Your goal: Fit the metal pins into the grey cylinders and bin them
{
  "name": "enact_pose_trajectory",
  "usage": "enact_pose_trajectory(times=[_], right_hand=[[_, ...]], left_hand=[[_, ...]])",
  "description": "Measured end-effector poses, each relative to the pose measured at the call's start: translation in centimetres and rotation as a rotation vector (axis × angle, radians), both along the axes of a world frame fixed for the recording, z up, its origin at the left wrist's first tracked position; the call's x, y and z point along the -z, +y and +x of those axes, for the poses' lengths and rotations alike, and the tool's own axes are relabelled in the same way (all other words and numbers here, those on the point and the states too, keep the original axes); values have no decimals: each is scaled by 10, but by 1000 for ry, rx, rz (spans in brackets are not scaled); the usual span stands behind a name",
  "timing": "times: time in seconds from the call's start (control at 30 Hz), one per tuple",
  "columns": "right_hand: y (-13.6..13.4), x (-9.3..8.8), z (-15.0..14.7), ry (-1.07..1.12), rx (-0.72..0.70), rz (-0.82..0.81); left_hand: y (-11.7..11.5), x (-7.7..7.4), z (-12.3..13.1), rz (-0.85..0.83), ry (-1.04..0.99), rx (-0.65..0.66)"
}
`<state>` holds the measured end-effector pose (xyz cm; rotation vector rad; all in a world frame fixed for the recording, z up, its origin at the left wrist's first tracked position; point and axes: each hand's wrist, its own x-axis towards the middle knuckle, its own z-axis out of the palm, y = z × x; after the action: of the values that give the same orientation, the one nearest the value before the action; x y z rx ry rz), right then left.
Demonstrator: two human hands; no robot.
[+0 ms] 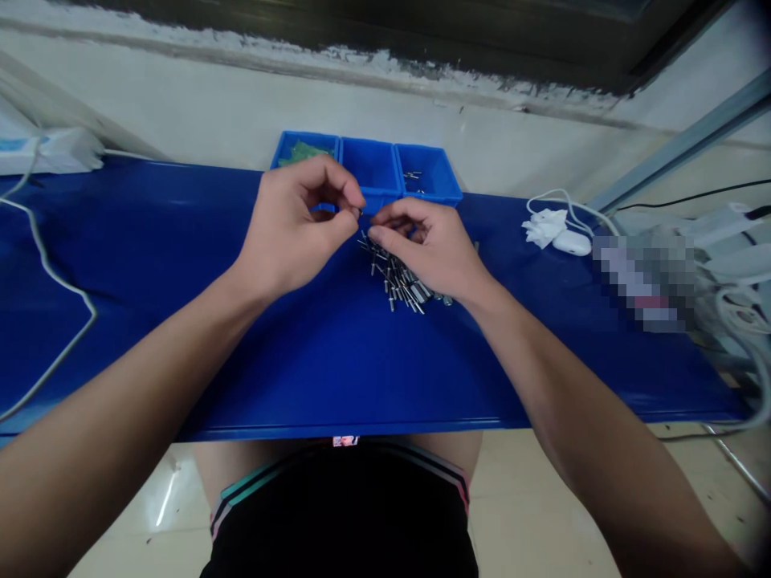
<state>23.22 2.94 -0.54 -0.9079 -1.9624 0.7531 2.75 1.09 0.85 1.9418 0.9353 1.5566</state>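
Note:
My left hand (301, 221) is raised over the blue table, its thumb and forefinger pinched on a tiny dark piece, too small to name. Close to its right, my right hand (430, 245) has thumb and fingertips pressed together; what they hold, if anything, is hidden. Beneath the right hand lies a loose pile of metal blind rivets (394, 285), partly covered by the palm. Silvery cylindrical pieces (422, 291) are mixed in on the pile's right side. Behind the hands stand three joined blue bins: a left bin (277, 152), a middle bin (370, 164) and a right bin (449, 172).
Green pieces (304, 151) lie in the left bin, a few rivets (413, 175) in the right one. A white cable (60, 277) crosses the table's left side. At right are crumpled tissue (545, 228), a white case (572, 243) and cables. A wall rises behind.

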Motion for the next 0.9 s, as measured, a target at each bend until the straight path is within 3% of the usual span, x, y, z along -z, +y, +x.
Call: enact_pose_trajectory(times=[0.2,0.57,0.9], right_hand=[[6,5,1,116,-11,-21],[4,-5,5,96,-21,-144],[6,-1,2,192,-30,-114]], left_hand=[[2,-2,-2,-35,-86,12],[-5,-5,4,-31,-111,24],[-2,-5,8,17,-242,81]])
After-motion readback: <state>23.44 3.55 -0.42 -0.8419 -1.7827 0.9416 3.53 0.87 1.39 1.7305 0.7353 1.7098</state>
